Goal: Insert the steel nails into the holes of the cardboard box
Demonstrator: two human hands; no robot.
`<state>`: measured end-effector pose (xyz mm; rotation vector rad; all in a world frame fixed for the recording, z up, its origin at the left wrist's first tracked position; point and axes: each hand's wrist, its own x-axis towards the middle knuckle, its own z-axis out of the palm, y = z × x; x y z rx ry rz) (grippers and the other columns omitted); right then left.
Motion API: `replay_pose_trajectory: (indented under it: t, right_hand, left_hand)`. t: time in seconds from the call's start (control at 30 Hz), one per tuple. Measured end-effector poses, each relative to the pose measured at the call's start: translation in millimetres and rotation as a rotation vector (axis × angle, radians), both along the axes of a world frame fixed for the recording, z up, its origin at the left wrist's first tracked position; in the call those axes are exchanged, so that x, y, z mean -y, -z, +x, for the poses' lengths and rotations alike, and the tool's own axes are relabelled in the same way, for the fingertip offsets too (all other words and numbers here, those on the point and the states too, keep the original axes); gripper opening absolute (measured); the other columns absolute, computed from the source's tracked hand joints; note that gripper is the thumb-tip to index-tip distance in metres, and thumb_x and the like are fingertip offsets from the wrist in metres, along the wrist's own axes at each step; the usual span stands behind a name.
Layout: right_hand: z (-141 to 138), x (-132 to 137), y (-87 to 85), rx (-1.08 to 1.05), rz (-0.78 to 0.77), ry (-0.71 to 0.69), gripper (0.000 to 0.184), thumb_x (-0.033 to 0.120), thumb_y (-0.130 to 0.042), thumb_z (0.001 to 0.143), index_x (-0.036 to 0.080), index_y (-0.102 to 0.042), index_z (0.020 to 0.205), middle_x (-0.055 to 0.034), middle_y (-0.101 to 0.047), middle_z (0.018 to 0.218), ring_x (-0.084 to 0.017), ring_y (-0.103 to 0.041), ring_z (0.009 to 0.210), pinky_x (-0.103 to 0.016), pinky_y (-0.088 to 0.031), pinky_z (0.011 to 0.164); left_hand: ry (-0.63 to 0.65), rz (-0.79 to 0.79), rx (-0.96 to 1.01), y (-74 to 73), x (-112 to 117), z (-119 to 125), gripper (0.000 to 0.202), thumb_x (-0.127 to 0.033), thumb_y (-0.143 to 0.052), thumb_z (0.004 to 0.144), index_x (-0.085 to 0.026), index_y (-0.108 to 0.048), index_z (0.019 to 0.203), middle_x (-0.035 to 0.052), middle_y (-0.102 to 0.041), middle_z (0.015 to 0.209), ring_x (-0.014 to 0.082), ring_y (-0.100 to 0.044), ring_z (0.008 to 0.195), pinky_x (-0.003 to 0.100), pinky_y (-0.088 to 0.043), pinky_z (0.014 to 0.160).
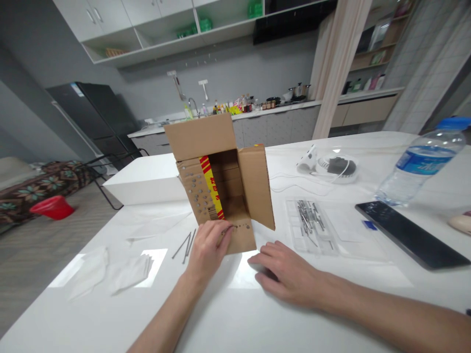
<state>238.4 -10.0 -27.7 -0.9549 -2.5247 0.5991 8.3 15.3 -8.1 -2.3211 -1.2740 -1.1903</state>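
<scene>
A cardboard box stands on the white table with its flaps spread and its opening towards me. My left hand grips the lower flap, its thumb and fingers closed at the edge; the fingertips are partly hidden. Small holes and a few dark nail heads run along that flap beside the hand. Many grey nail heads dot the left flap, next to a yellow and red tape strip. My right hand rests on the table right of the lower flap, thumb and forefinger apart, holding nothing visible.
Several long nails lie left of my left hand. A clear plastic case holds loose nails and screws. Farther right are a black phone, a water bottle and a white round device. Folded tissues lie at left.
</scene>
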Motion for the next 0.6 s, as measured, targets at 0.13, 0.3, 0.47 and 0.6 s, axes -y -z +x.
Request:
replay_pose_trajectory:
  t: [0.13, 0.3, 0.47, 0.6]
  right_hand:
    - [0.4, 0.2, 0.3, 0.000, -0.001, 0.002, 0.016, 0.021, -0.053, 0.094, 0.019, -0.066, 0.103, -0.0055, -0.063, 0.088, -0.021, -0.056, 0.087, -0.036, -0.038, 0.082]
    - [-0.4, 0.2, -2.3, 0.005, -0.001, 0.000, 0.016, 0.021, -0.053, 0.093, 0.018, -0.066, 0.102, -0.0056, -0.063, 0.088, -0.021, -0.056, 0.086, -0.036, -0.039, 0.082]
    - [-1.0, -0.7, -1.9, 0.017, -0.007, 0.002, 0.014, 0.021, -0.054, 0.093, 0.018, -0.065, 0.101, -0.0051, -0.062, 0.087, -0.021, -0.056, 0.085, -0.035, -0.039, 0.082]
    - [-0.7, -0.7, 0.5, 0.014, 0.005, 0.003, 0.012, 0.022, -0.054, 0.094, 0.019, -0.064, 0.099, -0.0047, -0.062, 0.087, -0.021, -0.056, 0.086, -0.035, -0.038, 0.082]
  left_hand:
    - [0.030, 0.042, -0.066, 0.2, 0.5, 2.5, 0.016, -0.021, -0.057, 0.098, -0.021, -0.068, 0.110, 0.0051, -0.076, 0.095, 0.0177, -0.070, 0.084, 0.032, -0.054, 0.073]
    - [0.043, 0.032, -0.080, 0.5, 1.4, 4.3, 0.019, -0.021, -0.059, 0.097, -0.022, -0.069, 0.112, 0.0052, -0.076, 0.094, 0.0177, -0.069, 0.084, 0.032, -0.052, 0.073]
    - [0.043, 0.013, -0.104, 3.9, 0.6, 1.3, 0.013, -0.021, -0.059, 0.097, -0.022, -0.072, 0.096, 0.0049, -0.075, 0.095, 0.0180, -0.068, 0.086, 0.033, -0.051, 0.075]
    - [0.023, 0.011, -0.146, 4.7, 0.4, 1.1, 0.014, -0.019, -0.059, 0.097, -0.021, -0.072, 0.096, 0.0048, -0.075, 0.095, 0.0179, -0.066, 0.085, 0.033, -0.048, 0.074]
